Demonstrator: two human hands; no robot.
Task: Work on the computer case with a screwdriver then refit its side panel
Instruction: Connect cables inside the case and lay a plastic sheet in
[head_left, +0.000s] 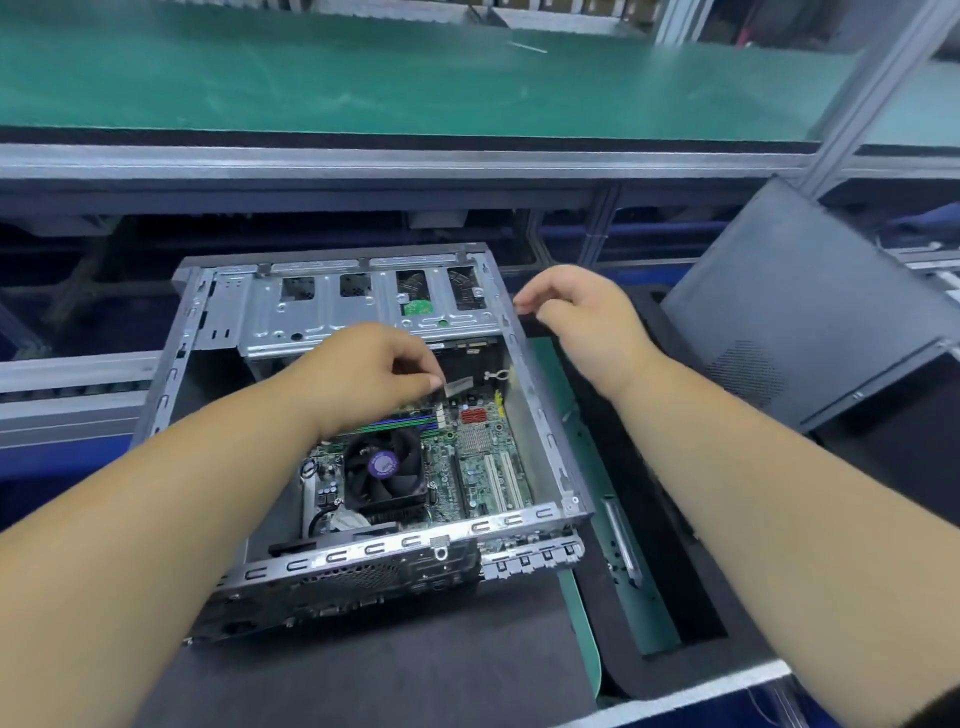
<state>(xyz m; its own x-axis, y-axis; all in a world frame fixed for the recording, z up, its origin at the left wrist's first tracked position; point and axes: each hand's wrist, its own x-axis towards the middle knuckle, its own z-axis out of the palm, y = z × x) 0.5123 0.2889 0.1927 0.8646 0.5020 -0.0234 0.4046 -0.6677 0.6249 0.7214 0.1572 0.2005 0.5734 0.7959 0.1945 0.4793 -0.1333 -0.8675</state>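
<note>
The left hand (363, 371) is hiding part of the board (483, 457) inside the case. The side panel (810, 312) on the right is getting cut off by the edge.

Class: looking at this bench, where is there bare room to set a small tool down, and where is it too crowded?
Free: the dark mat in front of the computer case, and the black patch between the case and the leaning side panel. Crowded: inside the case, where the left hand works above the fan; the right hand hovers at its rim.

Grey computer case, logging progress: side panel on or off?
Off: grey metal computer case shows its motherboard; dark side panel leans at right.
</note>
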